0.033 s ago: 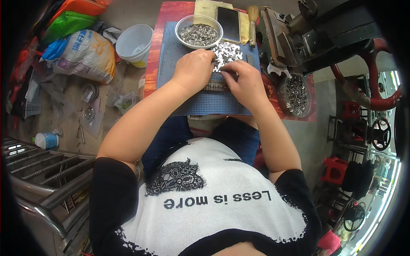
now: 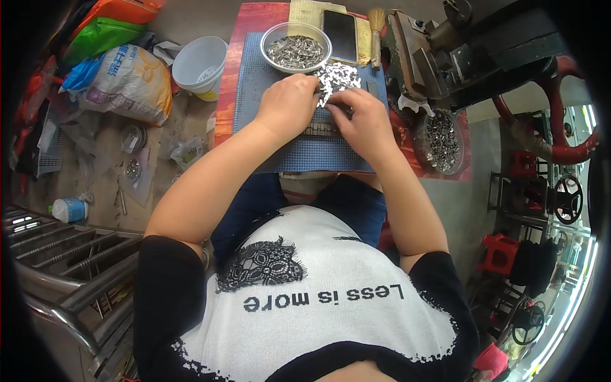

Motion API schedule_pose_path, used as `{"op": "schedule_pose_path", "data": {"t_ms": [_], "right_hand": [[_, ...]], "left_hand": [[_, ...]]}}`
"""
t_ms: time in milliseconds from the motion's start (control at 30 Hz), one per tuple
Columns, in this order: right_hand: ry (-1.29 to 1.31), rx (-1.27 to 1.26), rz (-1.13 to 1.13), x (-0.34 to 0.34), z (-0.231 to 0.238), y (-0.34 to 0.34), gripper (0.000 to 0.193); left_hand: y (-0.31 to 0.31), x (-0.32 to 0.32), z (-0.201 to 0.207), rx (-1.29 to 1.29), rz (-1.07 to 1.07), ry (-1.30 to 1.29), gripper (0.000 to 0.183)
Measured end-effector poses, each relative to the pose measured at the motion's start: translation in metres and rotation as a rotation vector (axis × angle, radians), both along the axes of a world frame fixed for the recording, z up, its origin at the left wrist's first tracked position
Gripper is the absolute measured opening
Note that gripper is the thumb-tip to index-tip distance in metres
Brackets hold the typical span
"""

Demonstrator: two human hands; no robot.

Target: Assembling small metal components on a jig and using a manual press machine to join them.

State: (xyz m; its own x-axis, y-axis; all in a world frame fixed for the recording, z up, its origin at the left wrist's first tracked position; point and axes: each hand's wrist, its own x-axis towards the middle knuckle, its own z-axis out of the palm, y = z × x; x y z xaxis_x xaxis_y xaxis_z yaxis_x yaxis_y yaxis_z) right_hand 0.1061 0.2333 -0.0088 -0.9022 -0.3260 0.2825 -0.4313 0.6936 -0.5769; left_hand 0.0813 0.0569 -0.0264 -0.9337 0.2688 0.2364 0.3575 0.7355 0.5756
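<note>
Both my hands work close together over a blue ribbed mat [image 2: 299, 158]. My left hand [image 2: 287, 105] is closed, its fingertips bent at the left edge of a heap of small shiny metal pieces [image 2: 337, 77]; whatever it pinches is hidden. At the heap's near edge my right hand [image 2: 364, 121] is closed too, thumb and forefinger drawn together, and what they hold is too small to make out. Just below the fingers lies a slotted metal bar [image 2: 321, 130], partly covered by my hands. Beyond my left hand stands a clear round tub [image 2: 265, 56] of thin metal pins [image 2: 296, 51].
A dark flat phone-like slab [image 2: 340, 35] and a brush [image 2: 376, 38] lie on yellow cloth at the back. To the right are a heavy machine [image 2: 471, 70] and a tub of metal parts [image 2: 440, 143]. A white bucket [image 2: 199, 63] and a sack [image 2: 130, 83] stand left.
My right hand has shifted very slightly to the left. Everything else looks the same.
</note>
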Motion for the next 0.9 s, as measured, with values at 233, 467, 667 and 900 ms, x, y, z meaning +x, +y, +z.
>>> {"op": "schedule_pose_path", "data": {"t_ms": [233, 467, 667, 900], "right_hand": [[0.174, 0.142, 0.123, -0.02, -0.007, -0.007, 0.015], [-0.225, -0.082, 0.103, -0.003, 0.014, -0.007, 0.017], [-0.193, -0.171, 0.239, 0.004, 0.004, -0.012, 0.016], [-0.164, -0.003, 0.335, 0.003, 0.008, -0.006, 0.017]], "left_hand": [[-0.023, 0.022, 0.01, 0.177, -0.041, 0.042, 0.013], [-0.034, 0.035, 0.011, 0.328, -0.041, -0.151, 0.016], [-0.031, 0.026, 0.011, 0.395, 0.019, -0.286, 0.013], [-0.041, 0.029, -0.004, 0.367, -0.005, -0.043, 0.018]]}}
